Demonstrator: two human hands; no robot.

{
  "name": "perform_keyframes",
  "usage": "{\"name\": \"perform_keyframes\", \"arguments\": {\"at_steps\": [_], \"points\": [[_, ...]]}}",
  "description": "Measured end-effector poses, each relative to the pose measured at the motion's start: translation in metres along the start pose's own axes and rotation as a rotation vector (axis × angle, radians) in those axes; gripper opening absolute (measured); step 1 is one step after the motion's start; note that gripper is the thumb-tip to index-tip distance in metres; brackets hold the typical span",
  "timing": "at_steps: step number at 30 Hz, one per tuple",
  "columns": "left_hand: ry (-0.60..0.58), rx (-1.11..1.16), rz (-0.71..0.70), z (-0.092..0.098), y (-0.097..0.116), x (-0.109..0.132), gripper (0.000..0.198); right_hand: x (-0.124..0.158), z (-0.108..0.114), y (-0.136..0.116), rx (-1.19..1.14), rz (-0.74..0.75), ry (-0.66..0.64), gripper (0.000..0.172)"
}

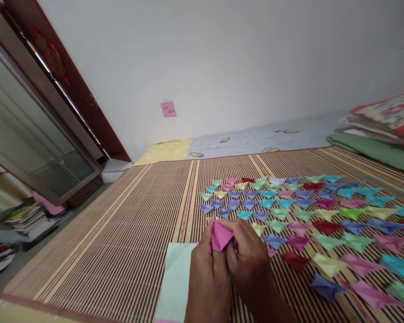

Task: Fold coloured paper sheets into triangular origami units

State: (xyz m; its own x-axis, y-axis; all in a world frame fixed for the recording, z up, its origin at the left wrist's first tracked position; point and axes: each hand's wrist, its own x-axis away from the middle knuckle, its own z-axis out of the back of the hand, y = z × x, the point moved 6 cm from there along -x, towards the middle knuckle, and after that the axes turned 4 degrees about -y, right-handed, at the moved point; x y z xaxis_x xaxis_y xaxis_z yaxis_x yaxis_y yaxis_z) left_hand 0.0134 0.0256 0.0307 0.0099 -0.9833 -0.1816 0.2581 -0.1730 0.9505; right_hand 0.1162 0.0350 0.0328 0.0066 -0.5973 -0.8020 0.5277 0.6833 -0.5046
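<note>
A folded piece of pink paper (221,236) is pinched between both hands, low in the middle of the head view. My left hand (205,258) grips its left side, thumb and fingers closed on it. From the right, my right hand (249,251) holds the other edge, its fingers bent round the paper. Under and beside my left wrist lies a stack of pale green paper sheets (175,278), with a pink edge showing at the bottom. Rows of small folded paper boats (299,228) in many colours spread out to the right of my hands.
A striped bamboo mat (128,215) covers the bed. Folded bedding (377,146) is piled at the far right. A pink note (169,109) is stuck on the white wall. At the left are a glass-panelled door (30,112) and a stack of books (28,217).
</note>
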Motion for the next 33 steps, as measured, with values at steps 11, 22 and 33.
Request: {"name": "perform_keyframes", "arguments": {"at_steps": [11, 22, 33], "points": [[0.369, 0.117, -0.037, -0.002, -0.01, 0.009, 0.037, 0.001, 0.002, 0.017, -0.34, -0.459, -0.003, 0.005], [0.207, 0.194, -0.06, 0.004, -0.007, 0.0, 0.011, -0.007, 0.012, 0.008, -0.184, -0.199, 0.054, 0.022], [0.21, 0.404, 0.103, 0.016, -0.019, -0.004, 0.023, -0.018, 0.017, 0.001, -0.327, -0.109, -0.229, 0.027]]}}
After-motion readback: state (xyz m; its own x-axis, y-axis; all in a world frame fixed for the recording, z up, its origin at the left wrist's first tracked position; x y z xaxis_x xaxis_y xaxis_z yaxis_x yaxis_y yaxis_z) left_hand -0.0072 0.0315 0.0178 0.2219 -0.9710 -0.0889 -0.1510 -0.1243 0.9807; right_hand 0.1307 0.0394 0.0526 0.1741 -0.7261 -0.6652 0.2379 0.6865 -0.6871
